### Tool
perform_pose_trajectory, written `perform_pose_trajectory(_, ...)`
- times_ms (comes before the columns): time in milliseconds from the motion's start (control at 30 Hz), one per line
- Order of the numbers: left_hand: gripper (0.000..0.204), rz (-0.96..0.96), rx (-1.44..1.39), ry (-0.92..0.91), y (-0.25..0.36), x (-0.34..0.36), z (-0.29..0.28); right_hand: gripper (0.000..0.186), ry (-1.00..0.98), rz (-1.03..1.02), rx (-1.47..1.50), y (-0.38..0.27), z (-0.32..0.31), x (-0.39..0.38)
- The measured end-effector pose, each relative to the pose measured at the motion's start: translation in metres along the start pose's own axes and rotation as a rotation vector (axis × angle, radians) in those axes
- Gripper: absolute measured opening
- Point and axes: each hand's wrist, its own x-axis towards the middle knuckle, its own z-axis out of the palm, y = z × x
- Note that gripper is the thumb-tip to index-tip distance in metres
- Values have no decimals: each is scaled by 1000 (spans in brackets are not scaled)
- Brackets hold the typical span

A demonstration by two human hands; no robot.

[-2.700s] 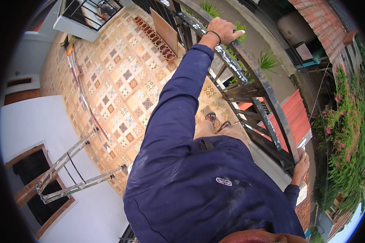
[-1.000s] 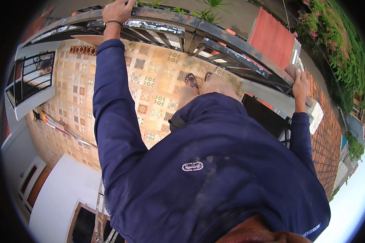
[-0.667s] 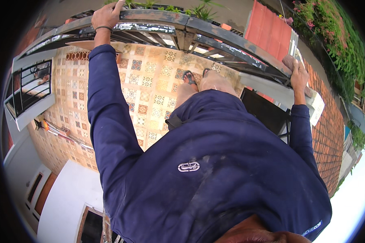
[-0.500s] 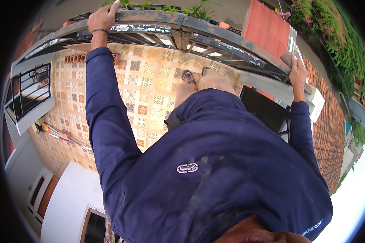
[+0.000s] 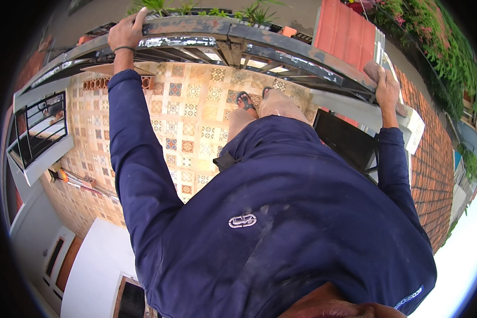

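Observation:
My left hand [image 5: 126, 35] is closed over the top of a dark, paint-worn metal railing [image 5: 188, 25], with the thumb stretched along it. Toward the railing's right end, my right hand [image 5: 387, 93] is wrapped over a brownish, rounded, bar-like piece [image 5: 373, 71]. That piece sticks out on both sides of the hand and lies along the rail; whether it is loose or part of the railing I cannot tell. Most right-hand fingers are hidden beyond it. Both arms reach forward in dark blue sleeves, and my sandalled feet [image 5: 246, 100] stand on the patterned floor tiles [image 5: 196, 135].
Potted plants [image 5: 257, 16] and a red corrugated sheet [image 5: 340, 34] lie beyond the railing. Orange roof tiles [image 5: 426, 183] slope away at the right. To the left are a black-barred opening [image 5: 40, 130], a perforated terracotta block [image 5: 96, 84] and some long poles [image 5: 85, 183] on the floor.
The view has shifted slightly, and the railing with both hands sits a few pixels further left. Each hand keeps its hold in about the same place.

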Motion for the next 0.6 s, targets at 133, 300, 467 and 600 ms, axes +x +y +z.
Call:
perform_pose_trajectory(133, 71, -8, 1, 7, 4, -2, -5, 49, -28, 28, -13, 0, -1, 0)
perform_pose_trajectory(300, 71, -10, -2, 13, 5, -1, -5, 49, -33, 41, -63, -1, -2, 1)
perform_pose_trajectory(467, 71, -36, -2, -28, 4, -1, -5, 50, -27, 44, -47, -2, -1, 0)
perform_pose_trajectory(600, 71, -47, -9, -35, 4, 1, -5, 48, -9, 73, -13, -5, -1, -3)
